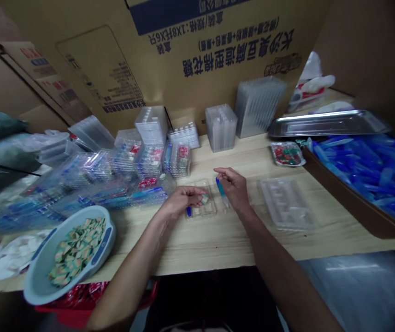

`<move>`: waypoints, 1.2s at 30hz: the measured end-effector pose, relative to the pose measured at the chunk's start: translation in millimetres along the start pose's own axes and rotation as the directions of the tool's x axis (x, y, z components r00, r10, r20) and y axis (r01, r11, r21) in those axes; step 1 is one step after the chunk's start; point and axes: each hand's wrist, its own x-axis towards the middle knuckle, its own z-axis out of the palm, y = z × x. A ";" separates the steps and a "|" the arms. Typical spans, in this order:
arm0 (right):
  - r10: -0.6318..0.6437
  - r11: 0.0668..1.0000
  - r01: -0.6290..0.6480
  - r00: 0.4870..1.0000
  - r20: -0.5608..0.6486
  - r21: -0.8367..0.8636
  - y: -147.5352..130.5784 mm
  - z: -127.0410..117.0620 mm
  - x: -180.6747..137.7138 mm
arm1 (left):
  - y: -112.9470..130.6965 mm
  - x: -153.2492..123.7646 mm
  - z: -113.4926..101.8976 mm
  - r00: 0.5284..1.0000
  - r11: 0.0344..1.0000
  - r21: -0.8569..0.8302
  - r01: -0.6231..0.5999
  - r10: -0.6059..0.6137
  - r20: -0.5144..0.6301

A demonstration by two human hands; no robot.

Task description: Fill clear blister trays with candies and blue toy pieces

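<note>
Basin [40, 273] holds multicoloured pieces [79, 249]; left fingers [193, 198] pinch one [204, 198] over tray [204, 211].

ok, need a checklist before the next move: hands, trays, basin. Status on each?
- Left hand pinching striped piece: ok
- Clear tray within left hand's reach: ok
- Right hand gripping blue utensil: cannot tell, fingers obscure it
- Every tray compartment filled: cannot tell
- Light-blue basin stocked with more pieces: ok
- Second clear tray untouched by either hand: ok
</note>
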 end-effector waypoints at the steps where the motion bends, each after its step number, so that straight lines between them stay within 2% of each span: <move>1: 0.011 1.000 -0.011 1.000 -0.005 -0.007 0.3 0.4 -0.4 | -0.6 1.0 0.3 0.999 0.993 0.112 -0.021 0.018 0.029; 4: 0.000 0.999 0.000 1.000 0.001 -0.039 0.8 1.1 -1.6 | -2.5 6.3 5.3 0.994 0.897 0.432 -0.090 0.052 0.098; 7: -0.027 0.998 0.027 1.000 0.003 -0.055 1.9 0.7 -2.3 | -5.7 12.0 11.9 0.988 0.697 0.701 -0.152 0.084 0.131; 11: -0.028 0.998 0.028 1.000 0.002 -0.057 3.5 0.5 -2.7 | -12.4 15.6 16.5 0.951 0.462 0.835 -0.300 0.210 0.226; 13: -0.031 0.997 0.031 0.999 0.008 -0.066 4.1 1.1 -3.0 | -15.9 16.2 17.1 0.928 0.403 0.842 -0.359 0.250 0.276; 15: -0.033 0.997 0.034 0.999 0.018 -0.075 4.6 1.9 -3.3 | -18.7 16.5 17.2 0.922 0.411 0.835 -0.366 0.282 0.265; 19: -0.031 0.997 0.034 0.999 0.033 -0.068 6.1 3.1 -2.9 | -19.2 15.4 13.8 0.924 0.491 0.805 -0.332 0.339 0.174; 22: -0.037 0.997 0.039 0.999 0.033 -0.061 7.4 3.1 -1.9 | -16.4 13.0 7.2 0.949 0.619 0.731 -0.286 0.291 0.125; 24: -0.030 0.997 0.032 0.999 0.028 -0.064 8.2 3.2 -1.5 | -15.9 11.5 3.3 0.960 0.672 0.687 -0.277 0.227 0.165; 27: -0.025 0.998 0.027 0.999 0.031 -0.062 9.1 3.5 -1.7 | -19.9 10.6 2.3 0.950 0.627 0.715 -0.310 0.185 0.250; 29: -0.026 0.998 0.028 0.999 0.035 -0.054 9.4 3.6 -2.4 | -23.7 11.1 4.5 0.948 0.572 0.757 -0.317 0.208 0.241; 31: -0.022 0.998 0.024 0.999 0.037 -0.051 9.5 3.7 -2.9 | -25.1 11.3 6.4 0.954 0.570 0.767 -0.295 0.224 0.201; 33: -0.017 0.998 0.019 0.999 0.035 -0.053 9.4 3.5 -3.1 | -22.1 10.4 6.4 0.967 0.668 0.702 -0.249 0.211 0.142; 36: -0.010 0.998 0.011 1.000 0.025 -0.058 9.5 2.9 -2.3 | -12.0 7.2 2.9 0.983 0.875 0.448 -0.186 0.168 0.080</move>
